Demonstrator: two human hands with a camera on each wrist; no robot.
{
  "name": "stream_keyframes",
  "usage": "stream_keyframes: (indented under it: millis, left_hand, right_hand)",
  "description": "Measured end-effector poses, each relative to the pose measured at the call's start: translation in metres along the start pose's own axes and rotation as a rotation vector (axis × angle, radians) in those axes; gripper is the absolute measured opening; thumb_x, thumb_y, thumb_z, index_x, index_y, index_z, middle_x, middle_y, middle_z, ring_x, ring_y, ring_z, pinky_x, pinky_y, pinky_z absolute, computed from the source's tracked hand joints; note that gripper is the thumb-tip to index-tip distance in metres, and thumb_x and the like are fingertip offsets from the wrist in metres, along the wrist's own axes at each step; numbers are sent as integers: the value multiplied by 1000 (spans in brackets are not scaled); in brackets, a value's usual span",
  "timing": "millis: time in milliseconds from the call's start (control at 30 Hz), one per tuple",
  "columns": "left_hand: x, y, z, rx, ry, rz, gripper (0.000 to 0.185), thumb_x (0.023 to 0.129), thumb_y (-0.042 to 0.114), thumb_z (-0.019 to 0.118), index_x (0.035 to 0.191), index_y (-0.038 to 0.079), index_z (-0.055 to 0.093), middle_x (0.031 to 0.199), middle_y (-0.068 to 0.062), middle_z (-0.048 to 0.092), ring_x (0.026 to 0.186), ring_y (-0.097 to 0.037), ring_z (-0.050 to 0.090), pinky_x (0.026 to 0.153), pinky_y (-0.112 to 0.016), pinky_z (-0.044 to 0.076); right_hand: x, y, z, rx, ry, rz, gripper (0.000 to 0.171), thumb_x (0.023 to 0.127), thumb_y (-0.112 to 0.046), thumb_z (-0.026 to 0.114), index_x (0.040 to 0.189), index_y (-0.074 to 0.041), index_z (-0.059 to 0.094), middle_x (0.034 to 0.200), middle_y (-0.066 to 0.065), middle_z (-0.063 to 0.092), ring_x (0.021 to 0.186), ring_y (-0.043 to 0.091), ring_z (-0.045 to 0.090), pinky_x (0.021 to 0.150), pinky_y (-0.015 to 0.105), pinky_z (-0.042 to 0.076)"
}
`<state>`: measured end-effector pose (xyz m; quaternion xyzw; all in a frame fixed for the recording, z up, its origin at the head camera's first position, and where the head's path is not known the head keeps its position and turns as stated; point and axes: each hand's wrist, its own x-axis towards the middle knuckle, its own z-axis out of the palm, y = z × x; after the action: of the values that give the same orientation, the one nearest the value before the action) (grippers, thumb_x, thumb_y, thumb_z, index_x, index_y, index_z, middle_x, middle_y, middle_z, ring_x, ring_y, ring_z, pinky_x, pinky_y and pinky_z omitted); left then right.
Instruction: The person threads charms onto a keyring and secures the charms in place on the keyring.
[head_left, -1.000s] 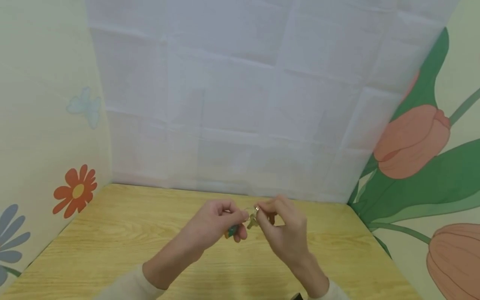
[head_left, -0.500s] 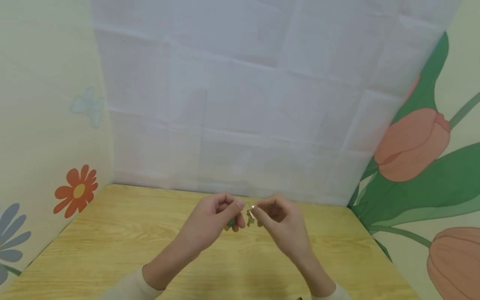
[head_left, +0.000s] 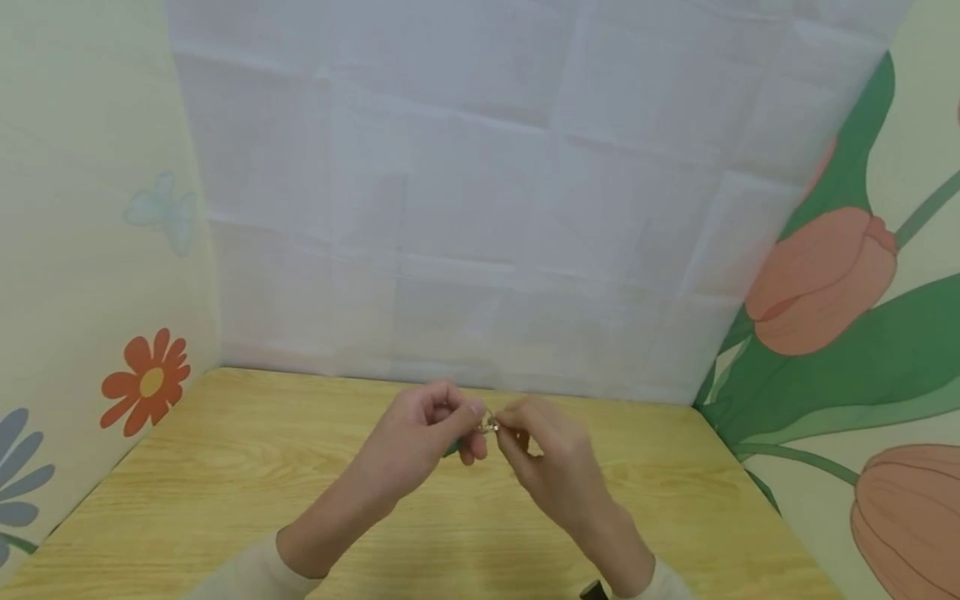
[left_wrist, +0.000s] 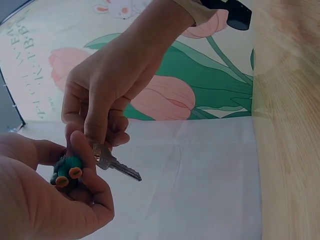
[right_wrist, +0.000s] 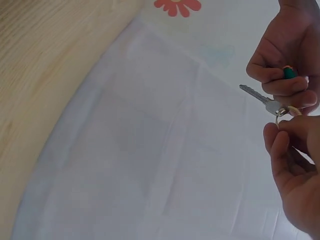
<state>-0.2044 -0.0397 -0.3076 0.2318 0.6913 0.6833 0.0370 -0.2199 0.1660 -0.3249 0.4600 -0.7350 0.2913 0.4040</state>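
Above the table, my left hand (head_left: 412,442) holds a small green keychain charm (left_wrist: 68,165) with two orange ends, partly hidden by its curled fingers. My right hand (head_left: 553,462) faces it, thumb and fingertips pinching a thin metal key ring (right_wrist: 278,120). From that ring a silver key (right_wrist: 260,98) sticks out between the two hands; in the left wrist view its toothed blade points down and to the right. The left thumb and forefinger are right at the ring's other side. In the head view the ring and key show only as a small shiny bit.
Beneath the hands lies a wood-grain table (head_left: 300,467). A white creased sheet (head_left: 450,208) stands behind it, with flower-printed panels at the left and right (head_left: 817,283). A dark object (head_left: 594,590) sits by the right wrist.
My right hand has moved left, closer to the left hand. The key that hung between the hands in the head view has turned and shows less. The left hand has shifted slightly up and left.
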Motion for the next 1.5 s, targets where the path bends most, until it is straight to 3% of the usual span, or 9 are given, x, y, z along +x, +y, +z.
stream_keyframes:
  millis: [167, 400, 667, 967, 1067, 1167, 1367, 1500]
  left_hand:
    - [1, -1, 2, 47, 2, 11, 29, 103, 32, 64, 97, 4, 63, 80, -12, 71, 76, -29, 65, 78, -40, 54]
    - [2, -2, 2, 95, 21, 3, 29, 102, 32, 65, 98, 3, 64, 78, -10, 70, 74, -27, 65, 72, -34, 52]
    - [-1, 1, 4, 108, 25, 14, 28, 101, 32, 67, 98, 5, 63, 77, -9, 70, 74, -26, 66, 69, -33, 52]
    - [-1, 2, 5, 95, 26, 16, 29, 101, 32, 68, 102, 4, 64, 78, -9, 69, 74, -26, 65, 68, -34, 51]
    - [-2, 3, 4, 83, 35, 1, 28, 101, 32, 67, 102, 4, 64, 79, -10, 69, 74, -26, 65, 69, -34, 51]
    - [-2, 3, 3, 65, 47, -5, 29, 101, 32, 67, 100, 3, 63, 79, -11, 69, 74, -27, 64, 72, -35, 52]
    - [-2, 3, 0, 31, 47, -3, 31, 102, 32, 65, 98, 2, 62, 80, -13, 69, 76, -30, 65, 79, -40, 52]
    - [-1, 3, -1, 22, 45, -14, 29, 103, 32, 64, 98, 3, 62, 80, -13, 70, 76, -31, 66, 82, -42, 51]
  right_hand:
    - [2, 0, -2, 109, 86, 89, 23, 83, 16, 72, 93, -5, 71, 87, 3, 72, 72, 12, 68, 66, 20, 55]
    - [2, -2, -3, 335, 152, 251, 17, 86, 16, 72, 91, -1, 72, 86, 8, 73, 65, 19, 69, 60, 29, 58]
    - [0, -4, -6, 558, 115, 548, 8, 92, 4, 72, 88, -2, 71, 81, 12, 73, 64, 25, 67, 58, 31, 55]
    - [0, -6, -7, 774, 108, 739, 10, 94, 0, 70, 87, 5, 65, 85, 21, 72, 67, 25, 66, 66, 31, 55]
    - [0, -6, -5, 759, 73, 793, 9, 94, -3, 71, 93, 4, 66, 88, 21, 71, 72, 27, 67, 68, 31, 55]
    - [-1, -5, -2, 602, 28, 712, 12, 94, -4, 73, 104, 0, 68, 92, 15, 71, 77, 24, 68, 69, 32, 56]
    - [-2, -2, 7, 96, 77, 197, 29, 85, 10, 74, 110, -4, 66, 97, 3, 67, 76, 14, 62, 63, 25, 51]
    - [-1, -2, 9, -18, 111, 7, 21, 90, 6, 68, 110, -1, 64, 99, 6, 63, 77, 15, 61, 64, 22, 50]
